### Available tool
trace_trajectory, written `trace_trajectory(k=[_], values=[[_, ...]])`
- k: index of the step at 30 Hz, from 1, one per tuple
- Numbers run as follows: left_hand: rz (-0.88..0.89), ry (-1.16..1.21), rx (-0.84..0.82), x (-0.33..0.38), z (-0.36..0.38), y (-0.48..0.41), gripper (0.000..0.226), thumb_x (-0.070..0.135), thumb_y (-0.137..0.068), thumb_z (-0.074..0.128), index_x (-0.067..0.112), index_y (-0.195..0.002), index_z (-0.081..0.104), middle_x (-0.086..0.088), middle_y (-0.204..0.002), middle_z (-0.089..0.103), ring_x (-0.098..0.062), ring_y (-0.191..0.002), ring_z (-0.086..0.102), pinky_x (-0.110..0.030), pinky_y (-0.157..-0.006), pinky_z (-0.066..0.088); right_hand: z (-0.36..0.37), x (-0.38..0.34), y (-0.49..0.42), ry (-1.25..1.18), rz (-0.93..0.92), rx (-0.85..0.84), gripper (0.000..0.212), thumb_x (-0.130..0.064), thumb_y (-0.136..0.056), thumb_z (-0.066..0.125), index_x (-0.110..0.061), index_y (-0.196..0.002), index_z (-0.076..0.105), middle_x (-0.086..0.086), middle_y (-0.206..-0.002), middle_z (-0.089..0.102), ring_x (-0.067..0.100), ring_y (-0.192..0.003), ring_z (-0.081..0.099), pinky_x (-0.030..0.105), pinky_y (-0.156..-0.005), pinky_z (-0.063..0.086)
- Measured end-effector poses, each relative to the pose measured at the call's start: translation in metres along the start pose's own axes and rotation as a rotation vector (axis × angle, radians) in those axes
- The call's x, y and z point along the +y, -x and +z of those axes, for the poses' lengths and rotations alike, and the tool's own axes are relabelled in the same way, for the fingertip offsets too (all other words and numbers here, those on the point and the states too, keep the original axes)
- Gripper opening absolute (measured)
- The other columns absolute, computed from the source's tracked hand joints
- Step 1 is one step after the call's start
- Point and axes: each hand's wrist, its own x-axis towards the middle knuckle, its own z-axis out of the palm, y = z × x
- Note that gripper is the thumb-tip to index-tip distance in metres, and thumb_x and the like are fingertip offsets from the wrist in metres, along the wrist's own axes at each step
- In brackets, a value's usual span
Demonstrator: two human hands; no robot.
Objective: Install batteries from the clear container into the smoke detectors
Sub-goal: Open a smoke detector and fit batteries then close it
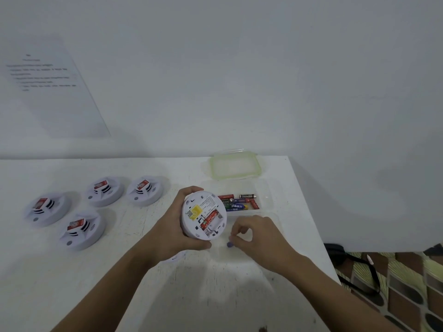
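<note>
smoke detector: round, white, underside showing, red battery seated.

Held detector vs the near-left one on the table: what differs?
The held detector is gripped tilted in the left hand; the near-left detector lies flat on the table. The held one shows its back, a red battery in its bay; the near-left one shows its vented front and red label. Both are round and white.

Four smoke detectors sit clustered on the left of the table. To the right lies the container with batteries in it, its lid just behind. Between them, nearer the person, the left hand holds a fifth detector — the right hand, pinching one battery, is just right of it.
</note>
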Motion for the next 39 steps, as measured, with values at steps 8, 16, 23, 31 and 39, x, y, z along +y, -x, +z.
trace_trajectory(k=[8,16,23,31,39], values=[[0.018,0.056,0.027,0.009,-0.002,0.000,0.098,0.001,-0.063,0.093,0.036,-0.138,0.040,0.022,-0.124,0.057,-0.006,-0.120,0.058,-0.030,-0.088,0.060,-0.018,-0.024,-0.001,-0.495,0.012,0.307,0.009,-0.018,-0.089,0.075,-0.026,-0.088,0.072,-0.017,-0.087,0.070,0.004,-0.086,0.063,0.014,-0.065,0.048],[0.060,0.099,0.047,0.020,0.004,-0.010,0.099,-0.004,-0.063,0.092,0.032,-0.138,0.039,0.023,-0.120,0.060,-0.010,-0.118,0.061,-0.027,-0.083,0.060,-0.015,-0.034,-0.011,-0.562,0.013,0.308,0.021,-0.025,-0.082,0.083,-0.029,-0.101,0.074,-0.015,-0.107,0.065,0.008,-0.101,0.065,0.022,-0.073,0.057],[0.023,0.119,0.035,0.016,0.010,-0.017,0.099,-0.002,-0.062,0.093,0.028,-0.140,0.039,0.008,-0.126,0.061,-0.022,-0.119,0.064,-0.042,-0.091,0.060,-0.010,-0.027,-0.017,-0.533,0.081,0.299,0.035,-0.035,-0.067,0.092,-0.033,-0.095,0.072,-0.014,-0.106,0.066,0.007,-0.099,0.066,0.026,-0.077,0.061],[0.001,0.047,-0.025,0.014,0.009,-0.021,0.097,0.001,-0.062,0.093,0.034,-0.136,0.038,0.019,-0.118,0.061,-0.015,-0.116,0.064,-0.033,-0.086,0.061,-0.007,-0.024,-0.020,-0.479,0.073,0.290,0.032,-0.033,-0.064,0.093,-0.028,-0.090,0.075,-0.012,-0.103,0.070,0.007,-0.090,0.071,0.018,-0.071,0.060],[-0.003,-0.060,-0.118,0.022,0.005,-0.029,0.094,0.003,-0.066,0.090,0.030,-0.137,0.035,0.005,-0.127,0.057,-0.017,-0.119,0.062,-0.038,-0.096,0.058,-0.006,-0.024,-0.021,-0.341,-0.009,0.321,0.052,-0.057,-0.054,0.075,-0.024,-0.094,0.082,-0.008,-0.088,0.072,0.008,-0.079,0.070,0.027,-0.065,0.063]])
